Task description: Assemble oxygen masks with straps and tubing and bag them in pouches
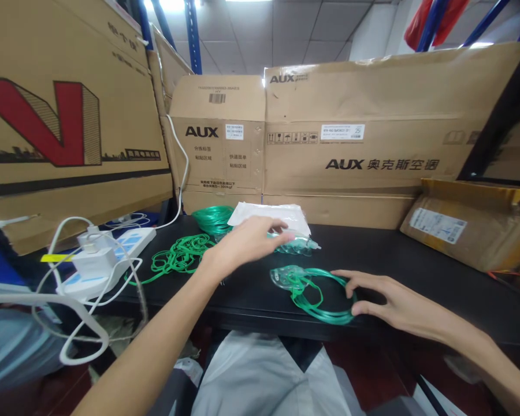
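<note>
A clear oxygen mask (286, 277) with a green strap and a coil of green tubing (325, 317) lies near the front of the black table. My right hand (381, 297) has its thumb and fingers on the right side of that coil. Farther back, my left hand (257, 240) reaches over clear plastic masks (301, 245), thumb and fingers apart. Whether it touches them is hidden. Behind it lie white packets (281, 214). Left of that hand are a tangle of green elastic straps (179, 254) and a larger green tubing coil (212, 219).
A white power strip (132, 245) with plugs and looping cables sits at the left. Large cardboard panels (351, 144) stand along the back, another carton (73, 104) at the left. A taped cardboard box (468, 225) rests at the right. The black table's front edge (260, 316) is close to my lap.
</note>
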Motion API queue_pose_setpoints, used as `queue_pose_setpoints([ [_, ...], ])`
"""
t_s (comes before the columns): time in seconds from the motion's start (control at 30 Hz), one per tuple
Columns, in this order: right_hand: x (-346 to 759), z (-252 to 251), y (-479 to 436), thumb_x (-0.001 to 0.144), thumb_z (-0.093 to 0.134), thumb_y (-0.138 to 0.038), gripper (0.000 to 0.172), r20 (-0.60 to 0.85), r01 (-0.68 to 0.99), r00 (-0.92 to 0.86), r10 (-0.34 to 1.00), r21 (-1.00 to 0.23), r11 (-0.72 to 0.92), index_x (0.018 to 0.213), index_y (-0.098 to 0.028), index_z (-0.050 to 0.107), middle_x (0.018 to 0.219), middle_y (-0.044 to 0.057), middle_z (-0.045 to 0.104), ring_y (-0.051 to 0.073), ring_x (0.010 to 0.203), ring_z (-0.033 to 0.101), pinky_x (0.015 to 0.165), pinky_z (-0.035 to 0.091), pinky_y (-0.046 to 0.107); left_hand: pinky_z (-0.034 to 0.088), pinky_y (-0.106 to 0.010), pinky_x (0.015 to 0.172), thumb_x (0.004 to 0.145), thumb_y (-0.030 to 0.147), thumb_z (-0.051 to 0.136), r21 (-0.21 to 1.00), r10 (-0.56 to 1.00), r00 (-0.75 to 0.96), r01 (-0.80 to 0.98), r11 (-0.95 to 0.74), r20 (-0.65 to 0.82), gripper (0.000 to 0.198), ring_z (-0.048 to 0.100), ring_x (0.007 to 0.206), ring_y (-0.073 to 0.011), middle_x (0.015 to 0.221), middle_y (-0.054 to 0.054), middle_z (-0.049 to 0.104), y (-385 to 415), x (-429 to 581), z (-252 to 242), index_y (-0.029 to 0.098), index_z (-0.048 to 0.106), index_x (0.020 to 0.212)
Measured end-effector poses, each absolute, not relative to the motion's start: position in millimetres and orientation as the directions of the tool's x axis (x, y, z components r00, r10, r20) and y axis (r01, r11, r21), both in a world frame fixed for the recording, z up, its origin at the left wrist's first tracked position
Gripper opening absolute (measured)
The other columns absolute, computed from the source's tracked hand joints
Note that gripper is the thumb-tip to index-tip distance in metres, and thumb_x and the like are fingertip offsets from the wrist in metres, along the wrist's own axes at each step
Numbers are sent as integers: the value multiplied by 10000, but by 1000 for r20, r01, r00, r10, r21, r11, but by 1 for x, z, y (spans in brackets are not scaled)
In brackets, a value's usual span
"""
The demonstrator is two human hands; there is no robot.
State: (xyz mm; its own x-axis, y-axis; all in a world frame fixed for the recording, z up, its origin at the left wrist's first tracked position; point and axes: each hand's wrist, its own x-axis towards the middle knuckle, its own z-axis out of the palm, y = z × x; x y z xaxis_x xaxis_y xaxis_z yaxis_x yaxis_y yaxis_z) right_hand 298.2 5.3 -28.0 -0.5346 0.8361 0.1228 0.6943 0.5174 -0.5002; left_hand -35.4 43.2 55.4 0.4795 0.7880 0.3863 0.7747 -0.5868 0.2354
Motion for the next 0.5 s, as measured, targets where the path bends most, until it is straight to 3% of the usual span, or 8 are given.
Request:
queue_pose_setpoints([
  [0.13,276,-22,15,931,652,-540,247,154,657,-587,795,-483,579,1019,-309,665,1579,4,507,309,1405,514,1174,381,469,469,-302,966,997,535,500,328,795,544,725,-606,268,421,687,1121,-242,1213,-22,760,18,-44,42,278,737,1232],
  [0.27,245,-13,18,1001,566,-473,235,381,636,-501,777,-448,629,1105,-284,658,1342,49,685,264,1220,644,1068,474,400,467,-308,927,1021,511,442,363,819,524,734,-574,236,412,705,1016,-241,1134,-17,779,23,-46,33,290,762,1157],
  [0.37,213,-11,22,1058,421,-300,233,467,721,-474,746,-280,634,1139,-245,633,1148,66,723,225,1043,685,940,515,347,473,-311,849,1034,514,393,382,832,508,740,-553,221,457,703,949,-247,1069,-42,784,27,-45,26,269,775,1088],
  [0.5,179,-20,31,950,480,-150,248,377,779,-555,742,-79,622,1138,-194,635,1048,105,679,262,945,667,846,513,365,466,-325,854,1033,515,393,398,859,461,761,-512,224,463,698,990,-262,1092,-55,781,29,-45,13,262,778,1083],
])
